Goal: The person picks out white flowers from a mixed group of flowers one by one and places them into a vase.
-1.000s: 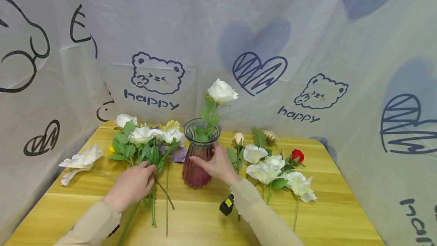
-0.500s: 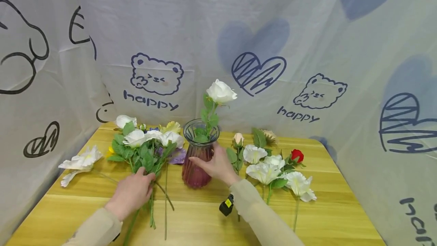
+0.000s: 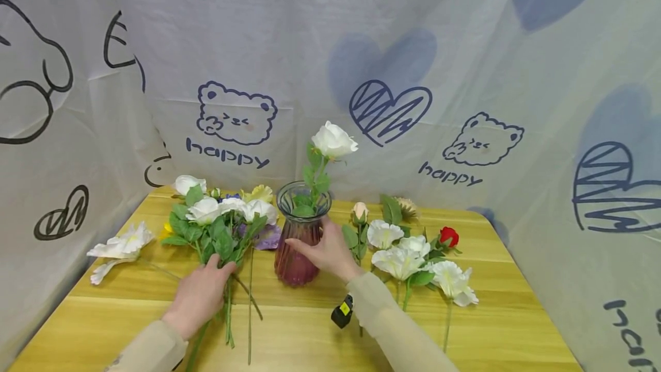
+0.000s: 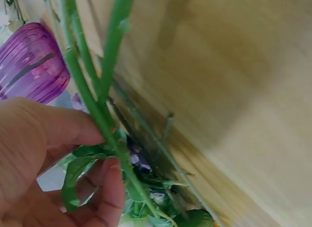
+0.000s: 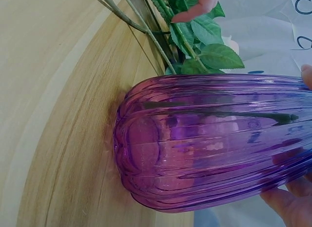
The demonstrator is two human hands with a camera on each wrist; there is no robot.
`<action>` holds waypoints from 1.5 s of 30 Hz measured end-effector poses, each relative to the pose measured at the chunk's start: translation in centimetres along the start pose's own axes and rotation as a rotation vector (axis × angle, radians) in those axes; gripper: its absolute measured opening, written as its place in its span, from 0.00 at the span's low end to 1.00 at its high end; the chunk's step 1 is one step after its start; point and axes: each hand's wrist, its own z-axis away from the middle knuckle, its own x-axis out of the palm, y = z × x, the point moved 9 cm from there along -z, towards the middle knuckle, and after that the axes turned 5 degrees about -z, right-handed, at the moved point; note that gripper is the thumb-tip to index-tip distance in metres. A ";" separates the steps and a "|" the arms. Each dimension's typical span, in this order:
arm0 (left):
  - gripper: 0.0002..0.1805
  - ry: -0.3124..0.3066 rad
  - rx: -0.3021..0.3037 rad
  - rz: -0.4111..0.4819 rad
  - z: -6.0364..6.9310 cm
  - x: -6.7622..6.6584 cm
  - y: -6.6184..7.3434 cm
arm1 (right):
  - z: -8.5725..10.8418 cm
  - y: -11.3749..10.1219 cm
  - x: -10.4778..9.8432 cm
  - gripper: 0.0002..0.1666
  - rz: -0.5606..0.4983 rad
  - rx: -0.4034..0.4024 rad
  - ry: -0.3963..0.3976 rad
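The purple glass vase (image 3: pixel 296 257) stands upright, a single white rose (image 3: pixel 334 140) rising from its mouth. My right hand (image 3: pixel 330 250) grips the vase's side; in the right wrist view, fingers touch the purple glass (image 5: pixel 209 139) and a dark stem shows inside. Left of the vase, my left hand (image 3: pixel 198 294) pinches green stems (image 4: pixel 92 100) below a bunch of white roses (image 3: pixel 203 210), thumb and fingers around them in the left wrist view. The leaves (image 3: pixel 222 238) hang just above that hand.
A white lily-like flower (image 3: pixel 121 245) lies at the far left. Right of the vase lie white flowers (image 3: pixel 397 260), a pale pink bud (image 3: pixel 360 212) and a red rose (image 3: pixel 449 236). Purple petals (image 3: pixel 268 237) sit beside the vase. Printed cloth (image 3: pixel 310 62) surrounds the wooden table (image 3: pixel 289 332).
My left hand has shifted slightly left and down along the bunch, and its middle white roses have moved a little left. My right hand stays on the vase.
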 end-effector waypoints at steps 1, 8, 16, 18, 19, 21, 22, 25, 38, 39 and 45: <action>0.30 0.010 -0.001 -0.002 0.0 0.0 0.0 | 0.0 0.0 0.0 0.42 -0.001 0.000 0.000; 0.31 0.098 0.005 0.029 -0.1 -0.3 -0.7 | 0.0 0.1 0.1 0.42 0.004 0.009 0.003; 0.30 0.104 -0.058 0.164 0.2 0.2 -2.4 | 0.0 0.2 0.1 0.43 0.004 0.029 -0.001; 0.29 0.103 -0.075 0.202 0.3 0.4 -2.8 | 0.0 0.3 0.0 0.43 0.001 0.033 -0.001; 0.28 0.098 -0.083 0.225 0.4 0.5 -3.1 | 0.0 0.3 0.0 0.43 0.001 0.034 -0.001; 0.29 0.089 -0.103 0.289 0.6 0.7 -3.5 | 0.1 0.2 0.0 0.44 0.000 0.032 0.000; 0.29 0.087 -0.117 0.327 0.7 0.7 -3.7 | 0.1 0.2 0.0 0.44 0.001 0.031 0.000; 0.31 0.100 -0.162 0.454 0.9 0.5 -4.4 | 0.1 0.1 0.1 0.44 -0.002 0.023 -0.003; 0.40 0.022 -0.583 1.206 1.4 3.2 -8.2 | 0.0 0.1 0.1 0.44 -0.008 0.006 -0.003; 0.42 -0.006 -0.604 1.280 1.4 3.5 -8.3 | 0.0 0.1 0.1 0.44 -0.010 0.008 -0.003; 0.36 -0.164 -0.597 1.474 0.9 4.4 -8.6 | 0.0 0.2 0.2 0.44 -0.009 0.013 -0.003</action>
